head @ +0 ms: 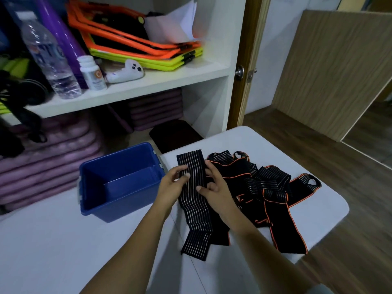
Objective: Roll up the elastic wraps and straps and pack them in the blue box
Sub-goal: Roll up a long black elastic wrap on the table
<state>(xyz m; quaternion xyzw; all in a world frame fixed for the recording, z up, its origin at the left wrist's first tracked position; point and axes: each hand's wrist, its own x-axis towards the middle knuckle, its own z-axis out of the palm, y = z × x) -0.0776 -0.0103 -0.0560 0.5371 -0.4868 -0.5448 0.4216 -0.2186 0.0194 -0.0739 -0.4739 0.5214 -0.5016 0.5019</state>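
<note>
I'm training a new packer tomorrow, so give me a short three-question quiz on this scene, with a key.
1. True or false: the blue box already holds rolled wraps.
2. What do the left hand and right hand both hold? A) the striped wrap B) a water bottle C) a white pill bottle
3. Fill in: the orange-edged straps lie heaped on the table to the ____ of the striped wrap.
Key: 1 false; 2 A; 3 right.
</note>
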